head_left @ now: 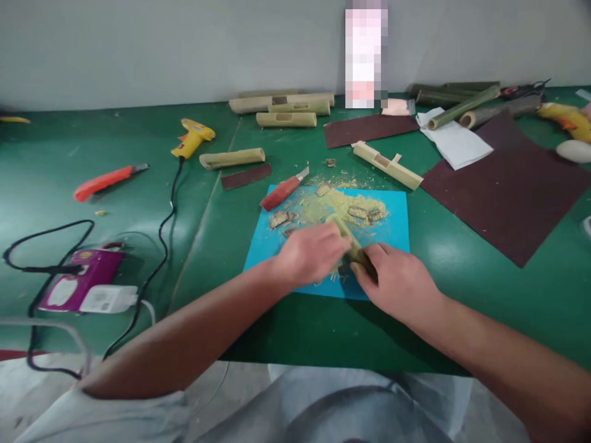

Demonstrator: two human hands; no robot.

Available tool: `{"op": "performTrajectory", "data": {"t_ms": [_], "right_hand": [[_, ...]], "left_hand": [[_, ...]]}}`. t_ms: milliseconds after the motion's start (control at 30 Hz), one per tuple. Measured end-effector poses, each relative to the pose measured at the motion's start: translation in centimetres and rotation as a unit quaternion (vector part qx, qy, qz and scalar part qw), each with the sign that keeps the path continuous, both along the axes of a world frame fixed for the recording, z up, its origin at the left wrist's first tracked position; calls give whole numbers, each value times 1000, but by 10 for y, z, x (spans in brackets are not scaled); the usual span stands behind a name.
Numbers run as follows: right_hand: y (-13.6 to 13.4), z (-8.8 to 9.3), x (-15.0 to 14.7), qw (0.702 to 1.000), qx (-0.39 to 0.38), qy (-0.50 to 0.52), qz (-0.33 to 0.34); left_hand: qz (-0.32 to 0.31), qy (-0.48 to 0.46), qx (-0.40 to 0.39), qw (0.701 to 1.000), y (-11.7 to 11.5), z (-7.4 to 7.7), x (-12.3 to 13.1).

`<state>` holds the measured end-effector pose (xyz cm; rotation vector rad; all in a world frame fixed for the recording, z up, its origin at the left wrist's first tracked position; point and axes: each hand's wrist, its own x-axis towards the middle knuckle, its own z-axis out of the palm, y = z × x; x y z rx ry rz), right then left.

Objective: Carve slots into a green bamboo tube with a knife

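A short pale-green bamboo tube (351,241) slants over a blue sheet (397,246) in front of me. My right hand (401,277) is closed around its near end, thumb on the left side. Against the tube's far part, my left hand (314,252) is curled into a fist; whatever its fingers pinch is hidden. Pale dust (339,203) and dark-skinned bamboo chips (357,212) are strewn over the sheet. A carving knife (282,192) with a red handle lies across the sheet's upper left corner, its blade pointing away to the right.
Behind the sheet lie cut bamboo tubes (286,119), a notched one (388,165) and brown sandpaper sheets (503,203). To the left are a yellow glue gun (192,138), a red utility knife (104,183) and a purple power block (87,277) with trailing cords.
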<state>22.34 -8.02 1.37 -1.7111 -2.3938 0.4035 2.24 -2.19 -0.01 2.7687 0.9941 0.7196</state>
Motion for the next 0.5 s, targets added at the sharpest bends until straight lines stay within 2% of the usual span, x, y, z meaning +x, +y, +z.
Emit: {"op": "performTrajectory", "data": {"t_ms": [67, 100, 200, 233, 333, 467, 500], "right_hand": [[0, -1, 0, 1000, 5, 0, -2], [0, -1, 0, 1000, 5, -1, -1], [1, 0, 0, 1000, -5, -4, 2], [1, 0, -1, 1000, -7, -3, 2], [1, 2, -1, 1000, -10, -2, -3], [0, 3, -1, 1000, -23, -7, -4], [0, 2, -1, 1000, -22, -7, -5]], "left_hand": [[34, -29, 21, 999, 1, 0, -1], [32, -32, 25, 999, 2, 0, -1], [-31, 5, 13, 999, 1, 0, 0], [-32, 6, 16, 999, 0, 1, 0], [26, -8, 42, 999, 0, 1, 0], [-34, 32, 50, 998, 0, 0, -1], [-25, 20, 56, 998, 1, -1, -2]]}}
